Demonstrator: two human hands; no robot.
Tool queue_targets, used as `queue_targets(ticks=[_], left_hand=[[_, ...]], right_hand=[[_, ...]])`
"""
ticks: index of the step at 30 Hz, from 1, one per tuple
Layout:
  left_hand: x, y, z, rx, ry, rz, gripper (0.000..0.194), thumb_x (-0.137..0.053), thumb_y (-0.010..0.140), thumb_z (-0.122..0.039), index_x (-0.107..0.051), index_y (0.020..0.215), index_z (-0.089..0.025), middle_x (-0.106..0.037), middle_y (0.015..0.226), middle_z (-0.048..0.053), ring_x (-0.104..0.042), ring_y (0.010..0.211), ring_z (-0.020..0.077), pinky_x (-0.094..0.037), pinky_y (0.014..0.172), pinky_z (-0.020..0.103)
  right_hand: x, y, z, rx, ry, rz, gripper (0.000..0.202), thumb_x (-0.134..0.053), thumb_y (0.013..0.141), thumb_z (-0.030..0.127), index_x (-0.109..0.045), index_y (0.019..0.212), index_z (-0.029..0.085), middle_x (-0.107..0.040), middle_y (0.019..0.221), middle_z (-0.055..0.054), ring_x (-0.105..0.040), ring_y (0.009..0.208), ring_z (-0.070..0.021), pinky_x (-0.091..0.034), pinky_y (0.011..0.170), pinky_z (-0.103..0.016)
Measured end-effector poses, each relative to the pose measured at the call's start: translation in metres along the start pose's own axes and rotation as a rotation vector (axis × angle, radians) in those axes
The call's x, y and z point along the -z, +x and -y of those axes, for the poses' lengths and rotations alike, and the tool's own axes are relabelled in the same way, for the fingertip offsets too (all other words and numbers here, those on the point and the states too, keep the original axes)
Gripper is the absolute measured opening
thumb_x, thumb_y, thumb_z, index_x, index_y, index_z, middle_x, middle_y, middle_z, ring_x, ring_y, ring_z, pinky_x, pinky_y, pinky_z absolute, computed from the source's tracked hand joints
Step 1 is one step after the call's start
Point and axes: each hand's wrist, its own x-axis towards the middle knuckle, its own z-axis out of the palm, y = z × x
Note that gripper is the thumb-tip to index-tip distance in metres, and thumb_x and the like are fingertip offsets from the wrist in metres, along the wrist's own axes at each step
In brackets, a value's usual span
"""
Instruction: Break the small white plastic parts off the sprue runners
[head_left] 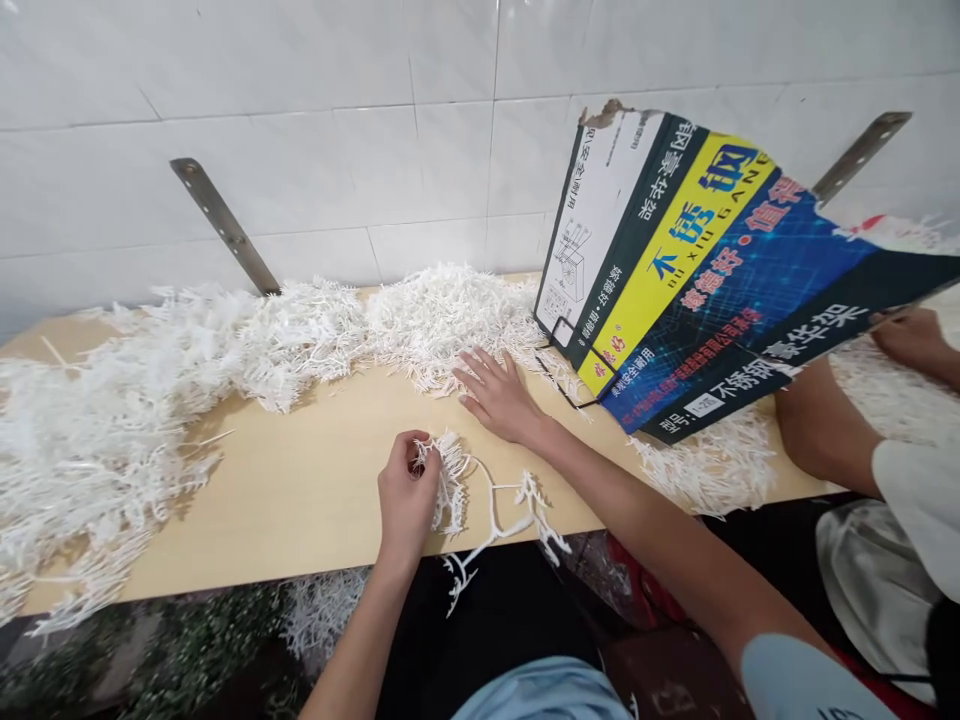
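My left hand (409, 490) is closed around a bunch of white plastic sprigs (452, 465), near the front of the board. Just right of it lies a bare branching white plastic stem (493, 500), part of it hanging over the board's front edge. My right hand (499, 400) is open, palm down and fingers spread, at the near edge of a heap of white sprigs (450, 315). Nothing shows in its fingers. A larger heap of the same sprigs (112, 430) spreads over the left side.
A light wooden board (300, 490) runs along a tiled wall with metal brackets (225, 225). A printed cardboard panel (690, 270) stands upright at right, a black wire or cord (566, 380) at its base. Beyond it, a co-worker's arms (825, 430) rest near more sprigs. Green foliage (217, 630) lies below.
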Motion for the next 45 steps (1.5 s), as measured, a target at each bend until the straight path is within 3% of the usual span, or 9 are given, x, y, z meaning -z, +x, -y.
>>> queue_targets(ticks=[3, 5, 14, 18, 24, 29, 36, 40, 45], left_hand=[[0.0, -0.001, 0.0, -0.027, 0.037, 0.026, 0.023, -0.061, 0.091, -0.042, -0.063, 0.107, -0.024, -0.062, 0.077, -0.003, -0.056, 0.068, 0.0147, -0.043, 0.065, 0.024], [0.001, -0.001, 0.001, -0.04, 0.064, 0.045, 0.026, -0.06, 0.093, -0.044, -0.063, 0.109, -0.024, -0.061, 0.075, -0.003, -0.057, 0.068, 0.0152, -0.043, 0.065, 0.024], [0.001, -0.001, 0.002, -0.023, 0.118, 0.08, 0.033, -0.062, 0.094, -0.044, -0.064, 0.121, -0.026, -0.071, 0.084, 0.0, -0.066, 0.078, 0.0189, -0.046, 0.071, 0.027], [0.0, 0.0, 0.003, -0.026, 0.161, 0.097, 0.029, -0.062, 0.093, -0.04, -0.066, 0.118, -0.027, -0.073, 0.085, 0.0, -0.068, 0.079, 0.0192, -0.046, 0.07, 0.026], [-0.004, 0.005, 0.0, -0.042, 0.242, 0.171, 0.021, -0.061, 0.089, -0.029, -0.069, 0.108, -0.027, -0.074, 0.082, -0.001, -0.067, 0.075, 0.0187, -0.044, 0.07, 0.027], [-0.004, 0.002, -0.001, -0.052, 0.222, 0.176, 0.013, -0.058, 0.088, -0.026, -0.067, 0.097, -0.025, -0.068, 0.077, -0.002, -0.062, 0.07, 0.0165, -0.043, 0.069, 0.026], [-0.005, 0.001, -0.004, -0.055, 0.133, 0.096, 0.017, -0.058, 0.093, -0.036, -0.064, 0.104, -0.024, -0.071, 0.084, -0.001, -0.065, 0.077, 0.0168, -0.045, 0.071, 0.025], [-0.004, 0.0, -0.002, -0.043, 0.12, 0.072, 0.021, -0.058, 0.094, -0.04, -0.064, 0.106, -0.024, -0.071, 0.084, -0.001, -0.063, 0.073, 0.0165, -0.044, 0.068, 0.025], [-0.007, 0.002, -0.002, -0.062, 0.122, 0.102, 0.013, -0.057, 0.091, -0.034, -0.061, 0.097, -0.024, -0.064, 0.072, -0.003, -0.054, 0.061, 0.0142, -0.039, 0.061, 0.024]], right_hand=[[0.002, -0.008, 0.013, 0.061, 0.229, -0.138, 0.035, -0.042, 0.107, 0.033, -0.07, 0.119, 0.015, -0.072, 0.123, -0.015, -0.06, 0.122, -0.0282, -0.044, 0.107, -0.047], [0.002, -0.017, 0.026, 0.047, 0.389, -0.107, 0.033, -0.045, 0.106, 0.037, -0.071, 0.11, 0.017, -0.074, 0.104, -0.011, -0.066, 0.099, -0.023, -0.05, 0.087, -0.036], [0.005, -0.011, 0.034, -0.215, 0.674, 0.217, 0.049, -0.068, 0.094, 0.046, -0.062, 0.139, 0.028, -0.076, 0.111, -0.003, -0.06, 0.068, -0.0118, -0.039, 0.063, -0.024], [0.007, -0.014, 0.033, -0.197, 0.682, 0.269, 0.022, -0.067, 0.095, 0.038, -0.08, 0.107, 0.026, -0.076, 0.084, 0.0, -0.061, 0.068, -0.0131, -0.037, 0.063, -0.025], [-0.002, -0.021, 0.031, -0.428, 0.814, 0.032, 0.018, -0.064, 0.087, 0.017, -0.079, 0.078, 0.02, -0.07, 0.064, 0.001, -0.06, 0.06, -0.0129, -0.038, 0.059, -0.024], [-0.009, -0.018, 0.015, -0.62, 0.89, -0.344, 0.027, -0.054, 0.096, 0.029, -0.072, 0.08, 0.018, -0.064, 0.063, -0.001, -0.058, 0.061, -0.0147, -0.043, 0.059, -0.026], [0.006, -0.021, 0.033, -0.184, 0.716, 0.04, 0.043, -0.057, 0.101, 0.038, -0.059, 0.143, 0.029, -0.073, 0.126, -0.004, -0.069, 0.1, -0.0182, -0.049, 0.088, -0.031], [0.006, -0.024, 0.032, -0.156, 0.663, 0.188, 0.027, -0.07, 0.094, 0.041, -0.077, 0.113, 0.025, -0.078, 0.095, -0.002, -0.068, 0.084, -0.0177, -0.048, 0.082, -0.03], [-0.001, -0.028, 0.03, -0.425, 0.791, 0.038, 0.016, -0.067, 0.09, 0.025, -0.076, 0.079, 0.019, -0.071, 0.066, -0.001, -0.065, 0.062, -0.0153, -0.046, 0.062, -0.026]])
